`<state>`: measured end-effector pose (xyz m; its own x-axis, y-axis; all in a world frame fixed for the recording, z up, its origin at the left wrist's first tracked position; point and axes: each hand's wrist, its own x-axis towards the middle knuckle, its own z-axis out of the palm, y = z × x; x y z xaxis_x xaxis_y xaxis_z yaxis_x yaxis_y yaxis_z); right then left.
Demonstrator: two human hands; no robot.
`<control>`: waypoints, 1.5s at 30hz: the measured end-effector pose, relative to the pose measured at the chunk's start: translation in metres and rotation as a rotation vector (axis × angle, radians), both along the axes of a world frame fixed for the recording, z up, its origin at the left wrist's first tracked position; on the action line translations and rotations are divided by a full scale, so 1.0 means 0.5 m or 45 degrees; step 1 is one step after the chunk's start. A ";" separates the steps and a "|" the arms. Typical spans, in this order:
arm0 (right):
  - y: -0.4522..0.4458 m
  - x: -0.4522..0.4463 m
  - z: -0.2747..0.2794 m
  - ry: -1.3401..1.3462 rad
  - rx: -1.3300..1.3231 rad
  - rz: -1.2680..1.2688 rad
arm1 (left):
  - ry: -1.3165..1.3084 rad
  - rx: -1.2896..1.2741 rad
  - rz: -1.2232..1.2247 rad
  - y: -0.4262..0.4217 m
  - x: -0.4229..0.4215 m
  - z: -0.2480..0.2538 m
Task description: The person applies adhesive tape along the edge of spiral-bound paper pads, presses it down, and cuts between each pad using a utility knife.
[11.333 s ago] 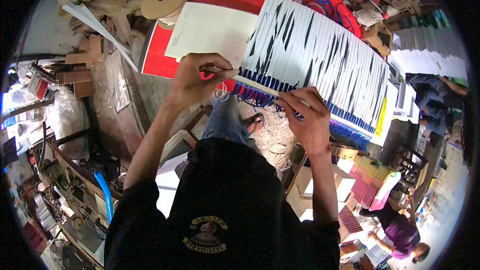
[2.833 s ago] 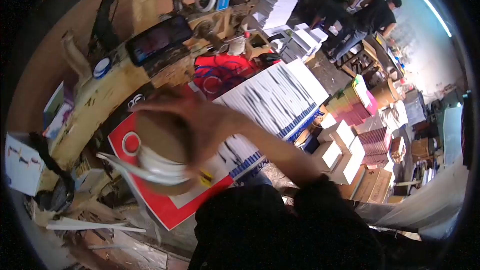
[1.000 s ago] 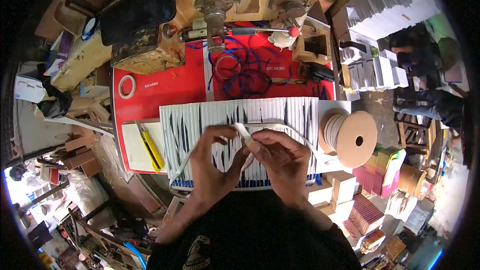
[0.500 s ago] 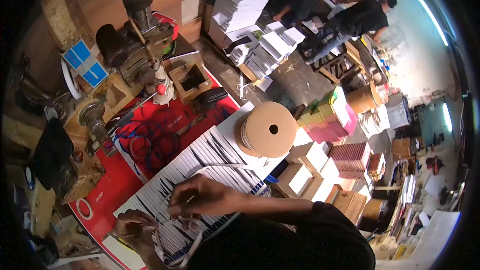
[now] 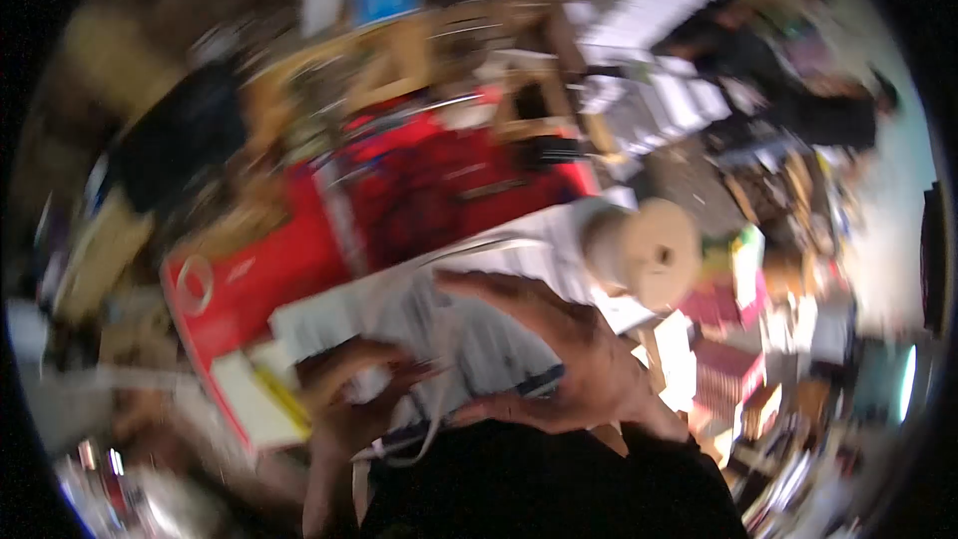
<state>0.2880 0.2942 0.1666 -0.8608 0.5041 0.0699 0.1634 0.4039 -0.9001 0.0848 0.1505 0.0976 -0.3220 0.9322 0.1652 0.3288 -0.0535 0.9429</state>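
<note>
Motion smears the view. My left hand (image 5: pixel 359 394) is curled in a pinch at the near end of a row of white book blocks (image 5: pixel 499 334). A thin white ribbon (image 5: pixel 436 414) passes at its fingertips and loops down toward my dark shirt; the exact grip is blurred. Over the same row, my right hand (image 5: pixel 584 354) is open, with thumb and fingers spread wide apart. At the far end of the row a cardboard reel (image 5: pixel 679 269) lies tilted, and a pale strip (image 5: pixel 489 245) runs from near it along the row's far edge.
A red board (image 5: pixel 264 294) underlies the row, with a white tape ring (image 5: pixel 195 282) at its left corner. Dark tangled cord (image 5: pixel 429 185) lies beyond. Stacked maroon books (image 5: pixel 728 374) stand at right. People in dark clothes (image 5: pixel 833 115) are in the background.
My view has swung, shifting the bench rightward in frame. My right hand has gone from a pinch near the ribbon to spread fingers. My left hand stays curled at the ribbon.
</note>
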 end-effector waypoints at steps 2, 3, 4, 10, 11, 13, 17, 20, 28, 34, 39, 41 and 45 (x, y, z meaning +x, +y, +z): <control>-0.033 -0.054 -0.036 -0.145 -0.100 0.135 | -0.021 0.025 -0.004 -0.002 -0.004 0.010; -0.049 -0.064 -0.070 -0.089 -0.302 0.080 | -0.133 0.034 0.097 -0.021 -0.004 -0.006; -0.058 -0.076 -0.101 -0.062 -0.494 0.004 | -0.255 0.068 0.181 -0.039 -0.011 -0.022; -0.046 -0.190 -0.133 -0.093 -0.356 -0.126 | 0.196 -0.258 0.580 -0.084 -0.138 -0.059; -0.034 -0.201 -0.142 -0.097 -0.322 -0.143 | 0.186 -0.262 0.590 -0.083 -0.170 -0.075; -0.011 -0.235 -0.165 -0.123 -0.250 -0.131 | 0.547 -0.322 0.409 -0.083 -0.237 -0.115; 0.009 -0.314 -0.210 -0.116 -0.118 -0.008 | 0.254 -0.490 -0.040 -0.101 -0.298 -0.151; -0.016 -0.357 -0.220 -0.258 -0.232 0.041 | -0.155 -0.342 0.051 -0.109 -0.299 -0.170; -0.035 -0.413 -0.249 -0.496 -0.321 0.132 | -0.796 -0.090 0.103 -0.149 -0.288 -0.238; -0.040 -0.430 -0.259 -0.560 -0.243 0.201 | -0.934 -0.025 0.119 -0.144 -0.283 -0.263; -0.043 -0.437 -0.253 -0.685 -0.297 0.146 | -1.034 0.048 0.090 -0.141 -0.286 -0.271; -0.044 -0.436 -0.253 -0.657 -0.291 0.129 | -1.046 0.041 0.101 -0.140 -0.284 -0.269; -0.044 -0.438 -0.253 -0.677 -0.279 0.135 | -1.268 -0.023 0.124 -0.138 -0.288 -0.257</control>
